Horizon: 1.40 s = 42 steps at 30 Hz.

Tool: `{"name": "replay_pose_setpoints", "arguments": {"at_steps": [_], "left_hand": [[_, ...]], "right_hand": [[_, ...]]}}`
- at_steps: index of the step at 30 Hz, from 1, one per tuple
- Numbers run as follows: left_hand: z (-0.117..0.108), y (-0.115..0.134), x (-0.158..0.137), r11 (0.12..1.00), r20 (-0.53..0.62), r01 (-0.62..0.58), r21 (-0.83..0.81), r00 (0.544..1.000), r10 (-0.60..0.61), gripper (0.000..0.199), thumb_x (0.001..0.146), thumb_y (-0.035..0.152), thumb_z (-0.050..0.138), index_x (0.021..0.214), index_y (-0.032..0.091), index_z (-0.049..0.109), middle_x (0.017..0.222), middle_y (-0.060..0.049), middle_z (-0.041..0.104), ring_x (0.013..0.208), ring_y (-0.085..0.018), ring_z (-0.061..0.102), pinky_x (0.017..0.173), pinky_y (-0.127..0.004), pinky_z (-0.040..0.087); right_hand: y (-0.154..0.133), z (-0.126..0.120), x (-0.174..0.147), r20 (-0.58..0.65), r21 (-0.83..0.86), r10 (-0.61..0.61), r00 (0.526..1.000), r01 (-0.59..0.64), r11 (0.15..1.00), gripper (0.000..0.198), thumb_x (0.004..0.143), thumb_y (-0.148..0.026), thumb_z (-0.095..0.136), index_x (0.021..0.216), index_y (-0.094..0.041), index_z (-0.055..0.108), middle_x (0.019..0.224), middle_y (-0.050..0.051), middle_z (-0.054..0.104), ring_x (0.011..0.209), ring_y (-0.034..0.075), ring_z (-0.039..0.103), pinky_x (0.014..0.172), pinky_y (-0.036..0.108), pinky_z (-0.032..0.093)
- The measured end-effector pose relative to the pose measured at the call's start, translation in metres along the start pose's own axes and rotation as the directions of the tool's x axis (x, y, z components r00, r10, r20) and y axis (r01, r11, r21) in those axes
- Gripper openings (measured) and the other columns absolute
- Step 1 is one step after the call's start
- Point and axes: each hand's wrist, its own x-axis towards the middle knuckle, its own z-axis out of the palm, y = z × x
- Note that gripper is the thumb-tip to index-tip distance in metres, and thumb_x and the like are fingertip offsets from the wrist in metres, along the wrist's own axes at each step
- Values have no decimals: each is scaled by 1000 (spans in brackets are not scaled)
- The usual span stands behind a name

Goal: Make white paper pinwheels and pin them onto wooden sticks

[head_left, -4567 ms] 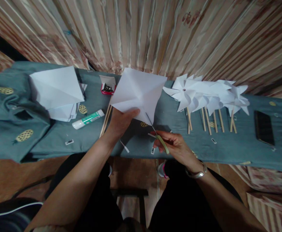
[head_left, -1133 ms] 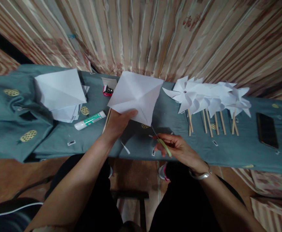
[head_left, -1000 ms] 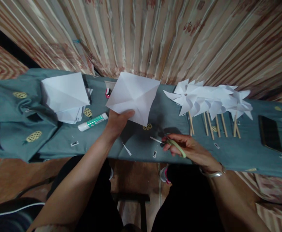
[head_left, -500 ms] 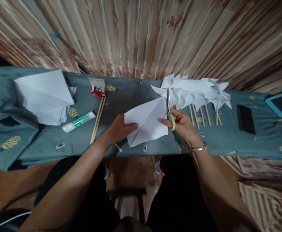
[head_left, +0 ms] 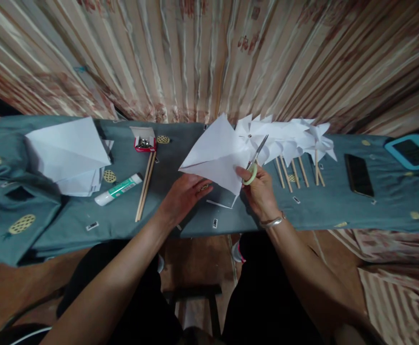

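A creased white sheet of paper is tilted up in front of me, one corner pointing to the curtain. My right hand has its fingers in the light green handles of the scissors and pinches the sheet's right edge with the thumb. The scissor blades point up and away from the paper. My left hand is just below the sheet's lower left edge, fingers stretched and thumb apart; whether its fingertips touch the paper I cannot tell. A thin white paper strip shows beneath the sheet.
Paper pinwheels on wooden sticks lie at the back right, beside a phone and a blue-framed device. Leftward are two wooden sticks, a red box of metal pieces, a glue stick and stacked paper.
The sheet has turned, with a corner now pointing up. My left hand has let go of it and moved slightly lower. The scissors have tilted to the right.
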Motion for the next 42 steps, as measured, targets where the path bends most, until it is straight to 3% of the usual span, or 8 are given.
{"name": "replay_pose_setpoints", "arguments": {"at_steps": [3, 7, 12, 15, 18, 23, 30, 42], "left_hand": [[5, -8, 1, 1000, -45, 20, 20, 999, -19, 12, 76, 23, 74, 84, 16, 67, 92, -5, 72, 87, -18, 68, 84, -31, 55], [7, -8, 6, 996, -251, -77, -40, 966, 65, 18, 83, 20, 68, 101, 19, 66, 94, -1, 72, 79, -15, 67, 70, -25, 57], [-2, 11, 12, 984, -397, -179, -24, 905, 155, 12, 90, 19, 60, 101, 18, 65, 89, -2, 72, 73, -13, 67, 74, -26, 58], [-7, 28, 16, 951, -435, -309, 10, 855, 283, 14, 92, 17, 56, 103, 20, 66, 98, -1, 73, 81, -13, 68, 81, -26, 58], [-10, 39, 18, 929, -495, -369, 29, 802, 334, 14, 92, 17, 57, 103, 20, 65, 104, -3, 72, 89, -15, 68, 85, -27, 58], [-7, 38, 19, 927, -483, -373, 48, 803, 349, 14, 92, 17, 57, 102, 20, 65, 102, -3, 72, 96, -18, 68, 88, -30, 57], [-5, 25, 21, 928, -379, -361, 88, 850, 367, 20, 91, 19, 58, 108, 25, 67, 107, 0, 73, 107, -20, 65, 90, -32, 56], [2, 21, 21, 952, -406, -290, 93, 863, 302, 23, 94, 19, 54, 114, 25, 65, 109, 1, 72, 106, -18, 65, 89, -30, 57]], "right_hand": [[4, 9, -6, 47, -20, -2, 999, 3, 1000, 31, 57, -35, 85, 72, -20, 61, 60, -7, 59, 52, 7, 47, 48, 21, 39], [8, 16, -12, 130, -98, -10, 991, 23, 995, 37, 58, -41, 86, 74, -20, 59, 58, -8, 57, 49, 6, 44, 47, 20, 37], [2, 9, -21, 289, -259, 71, 955, 6, 966, 43, 73, -61, 72, 79, -20, 62, 63, -3, 61, 50, 8, 50, 44, 20, 36], [-5, -1, -30, 418, -329, 191, 888, -48, 943, 50, 76, -65, 67, 96, -19, 65, 76, 3, 69, 59, 12, 56, 48, 23, 41], [-12, -7, -38, 556, -419, 318, 768, -71, 905, 54, 78, -63, 66, 104, -16, 65, 82, 7, 69, 62, 13, 58, 53, 25, 44], [-13, -10, -42, 617, -500, 426, 662, -89, 861, 53, 78, -58, 69, 106, -13, 64, 84, 6, 69, 62, 11, 57, 58, 25, 48], [-11, -10, -41, 606, -485, 425, 673, -112, 867, 46, 77, -53, 72, 101, -15, 67, 78, 3, 70, 59, 10, 57, 56, 23, 47], [-9, -10, -40, 592, -493, 426, 684, -110, 863, 46, 75, -55, 73, 97, -15, 68, 74, 2, 69, 56, 9, 54, 50, 21, 42]]}}
